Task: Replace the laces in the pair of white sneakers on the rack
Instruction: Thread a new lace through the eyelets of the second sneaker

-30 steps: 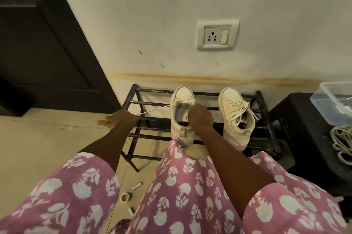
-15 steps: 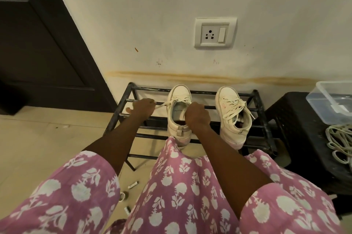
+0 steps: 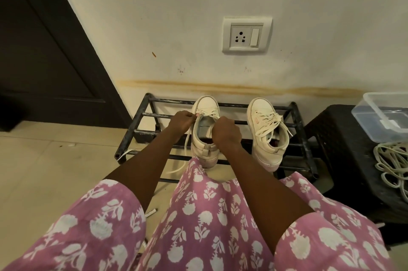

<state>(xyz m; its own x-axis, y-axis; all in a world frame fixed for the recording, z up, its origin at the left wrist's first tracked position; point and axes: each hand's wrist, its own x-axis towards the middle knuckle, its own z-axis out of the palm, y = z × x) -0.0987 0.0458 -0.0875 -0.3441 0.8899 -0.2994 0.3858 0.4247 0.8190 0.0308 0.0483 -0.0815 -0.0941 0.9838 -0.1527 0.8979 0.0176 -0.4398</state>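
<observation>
Two shoes logged, head view only. Partly unlaced white sneaker (image 3: pixel 206 105) stands toe to the wall on the top bars of the black metal rack (image 3: pixel 172 100), heel at the front bar. Laced white sneaker (image 3: pixel 261 116) stands to its right, apart from it, with laces threaded and ends loose.

Left hand (image 3: pixel 182 121): fingers curled, pinching the cream flat lace (image 3: pixel 186 146) at the upper left eyelets. The free length hangs from the hand down past the front bars. Right hand (image 3: pixel 226 134): fingers curled over the right rim of the same shoe's opening, apparently bracing it. Its fingertips are hidden behind the knuckles, so the exact hold is unconfirmed.

Judgement: the old lace is being drawn out. Crossings appear to remain only near the toe, and the second shoe is untouched.

Risks from here:
1. The shoe rests on thin bars, so a sideways tug against a weak brace could slide or tip it off the front.
2. The lace tip may jam in an eyelet, and a jerk would drag the shoe instead of freeing the lace.
3. The hanging tail may snag on a bar end.
4. Tangled cream lace bundle (image 3: pixel 390 160) lies on the black plastic stool (image 3: pixel 344 149) beside the clear plastic box (image 3: pixel 384 116). An old lace dropped there could get mixed in.
</observation>
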